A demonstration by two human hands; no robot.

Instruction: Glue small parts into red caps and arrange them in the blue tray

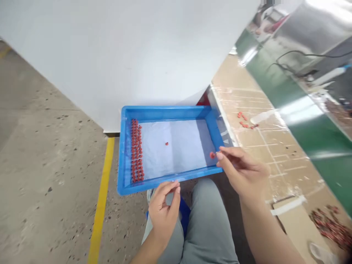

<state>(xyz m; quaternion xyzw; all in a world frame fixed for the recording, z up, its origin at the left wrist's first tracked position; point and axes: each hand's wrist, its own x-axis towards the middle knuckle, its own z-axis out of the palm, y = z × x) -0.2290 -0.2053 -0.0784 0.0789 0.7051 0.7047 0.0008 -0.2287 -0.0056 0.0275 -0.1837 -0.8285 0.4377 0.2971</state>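
A blue plastic tray [125,146] lined with white paper rests in front of my knees. Along its left side lie rows of small red parts [136,150], and a single red part [166,143] sits near the middle. My right hand [242,170] is over the tray's right front corner, fingers pinched on a small red part [212,155]. My left hand [164,211] hovers at the tray's front rim, fingers curled together, nothing visible in them.
A workbench [264,146] on the right carries a few loose red parts [244,121] and a pile of reddish parts [332,225] near its front. A green-fronted machine [316,124] stands beyond it. A white panel [132,55] rises behind the tray; a yellow floor line [101,198] runs left.
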